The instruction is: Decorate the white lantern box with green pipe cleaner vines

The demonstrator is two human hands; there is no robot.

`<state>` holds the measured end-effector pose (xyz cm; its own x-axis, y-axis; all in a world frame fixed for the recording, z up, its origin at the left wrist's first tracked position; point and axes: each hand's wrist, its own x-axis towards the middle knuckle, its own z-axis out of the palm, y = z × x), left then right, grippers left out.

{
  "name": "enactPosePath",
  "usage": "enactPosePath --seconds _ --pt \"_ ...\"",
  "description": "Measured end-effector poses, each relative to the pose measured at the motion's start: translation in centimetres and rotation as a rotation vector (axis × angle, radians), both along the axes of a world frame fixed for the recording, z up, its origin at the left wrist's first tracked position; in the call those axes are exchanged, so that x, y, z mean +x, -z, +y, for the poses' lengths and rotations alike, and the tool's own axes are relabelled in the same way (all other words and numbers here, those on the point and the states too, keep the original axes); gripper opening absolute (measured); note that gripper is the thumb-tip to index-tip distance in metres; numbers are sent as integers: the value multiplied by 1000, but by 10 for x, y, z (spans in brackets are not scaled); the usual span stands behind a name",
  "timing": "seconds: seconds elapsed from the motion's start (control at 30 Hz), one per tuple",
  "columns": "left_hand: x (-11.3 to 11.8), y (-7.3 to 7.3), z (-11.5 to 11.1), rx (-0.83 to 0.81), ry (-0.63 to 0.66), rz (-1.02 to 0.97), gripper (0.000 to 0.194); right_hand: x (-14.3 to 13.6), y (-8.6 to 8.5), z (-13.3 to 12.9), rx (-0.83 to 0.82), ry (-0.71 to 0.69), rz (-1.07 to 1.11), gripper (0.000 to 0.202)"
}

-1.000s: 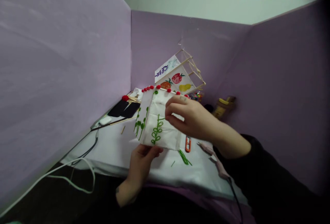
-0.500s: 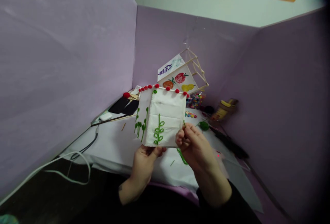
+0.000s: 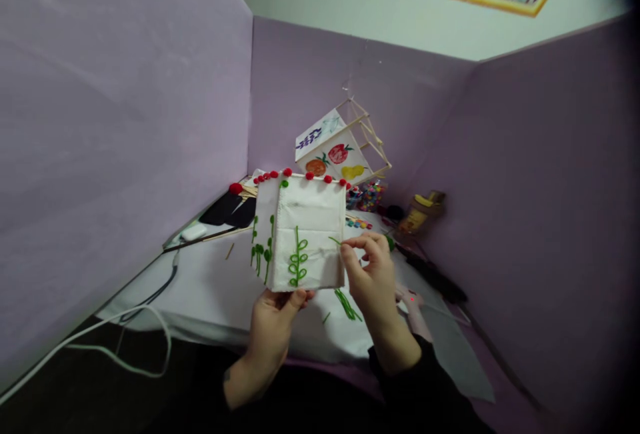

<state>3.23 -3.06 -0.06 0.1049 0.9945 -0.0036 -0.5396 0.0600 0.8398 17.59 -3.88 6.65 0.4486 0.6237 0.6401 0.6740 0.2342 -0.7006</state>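
My left hand (image 3: 277, 319) grips the bottom edge of a white paper-covered box (image 3: 317, 211), thumb in front, and holds it upright above the table. Red pom-poms (image 3: 309, 176) line its top edge. A green leafy stem (image 3: 299, 261) of looped pipe cleaner is on the front, and more green stems with round dots (image 3: 263, 251) are on the left side. Between the thumb and fingers of my right hand (image 3: 367, 267) is a short piece of green pipe cleaner (image 3: 335, 240), pinched in front of the box's right part. Whether it touches the paper I cannot tell.
Green pipe cleaners (image 3: 349, 305) lie on the white-covered table (image 3: 200, 287). Behind the box, a stick frame with painted fruit panels (image 3: 340, 147) leans tilted. A yellow-labelled jar (image 3: 419, 214), a black phone-like object (image 3: 220, 211) and white cables (image 3: 160, 341) are around. Purple partitions (image 3: 310, 54) enclose the table.
My right hand has turned and moved its green pipe cleaner piece over the front of the box. The left hand still holds the box. The view has shifted slightly.
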Motion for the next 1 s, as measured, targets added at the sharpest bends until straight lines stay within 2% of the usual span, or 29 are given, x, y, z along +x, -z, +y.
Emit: enactPosePath --seconds 0.07,0.17,0.3,0.4,0.57,0.63,0.73,0.87,1.0 --pt "1 2 0 -2 0 -8 22 -1 2 6 7 54 -120 8" --pt "1 3 -1 -2 0 -19 24 -3 3 12 -4 70 -163 5" --pt "0 3 -1 -8 -9 -33 25 5 -1 9 -52 -39 -118 5" --pt "1 4 -1 -16 -4 -47 24 15 -8 3 -10 -79 -155 3" --pt "2 7 -1 -8 -3 -34 22 14 -22 -2 60 2 -582 8" --pt "2 8 -2 -6 2 -24 23 8 -26 -2 7 38 -713 7" --pt "2 8 -1 -7 9 -23 24 4 -29 3 -101 83 -799 7" --pt "2 7 -1 1 13 -28 22 9 -25 9 -171 2 -702 10" --pt "2 7 -2 14 10 -23 21 14 -23 9 -152 -150 -378 10"
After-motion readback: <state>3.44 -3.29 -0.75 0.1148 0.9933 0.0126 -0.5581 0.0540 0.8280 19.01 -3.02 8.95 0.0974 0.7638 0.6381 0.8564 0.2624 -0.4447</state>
